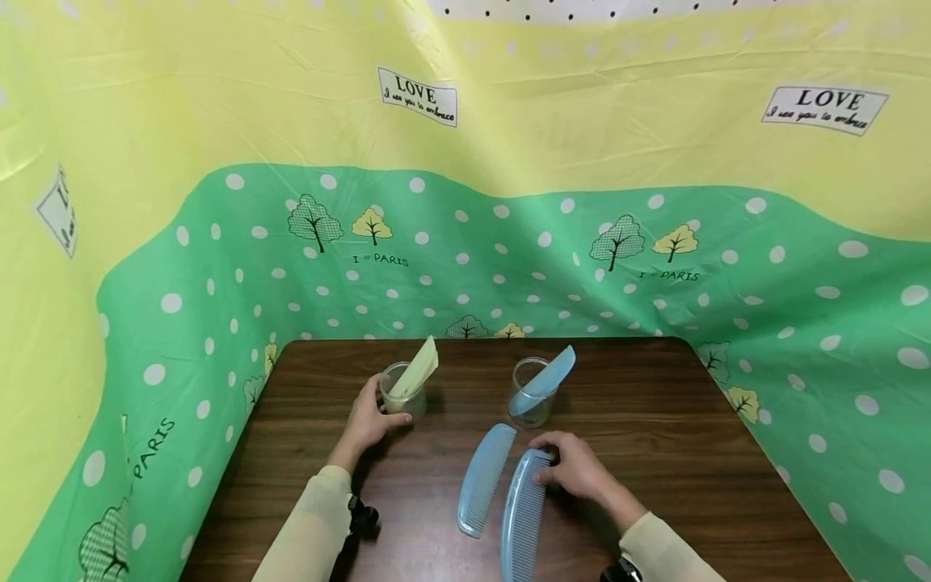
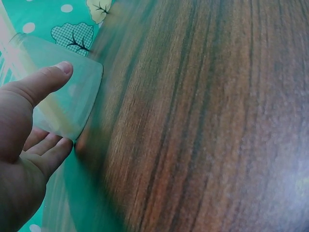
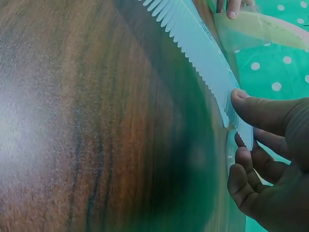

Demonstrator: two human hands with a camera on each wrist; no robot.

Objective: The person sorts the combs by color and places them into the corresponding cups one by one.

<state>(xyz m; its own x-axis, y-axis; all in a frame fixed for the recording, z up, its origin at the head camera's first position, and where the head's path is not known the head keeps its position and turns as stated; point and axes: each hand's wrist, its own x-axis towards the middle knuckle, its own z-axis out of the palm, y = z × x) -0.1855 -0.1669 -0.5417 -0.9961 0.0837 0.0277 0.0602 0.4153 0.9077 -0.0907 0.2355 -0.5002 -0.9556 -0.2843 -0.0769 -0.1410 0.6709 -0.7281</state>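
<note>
My left hand (image 1: 369,416) grips a clear glass cup (image 1: 414,406) standing at the back left of the table. The thumb lies along one side of the cup, and the fingers wrap the other. Inside it leans a pale yellow comb (image 1: 423,365), its upper end above the rim. With thumb and fingers, my right hand (image 1: 575,467) pinches the far end of a blue comb (image 3: 205,53), whose teeth face right in the head view. Left of it, a second blue comb (image 1: 486,481) lies on the table.
Another clear cup (image 1: 533,417) stands at the back right, with a blue comb (image 1: 553,377) leaning in it. The dark wood table (image 1: 676,453) is bordered by a green and yellow curtain (image 1: 509,267) behind and along both sides.
</note>
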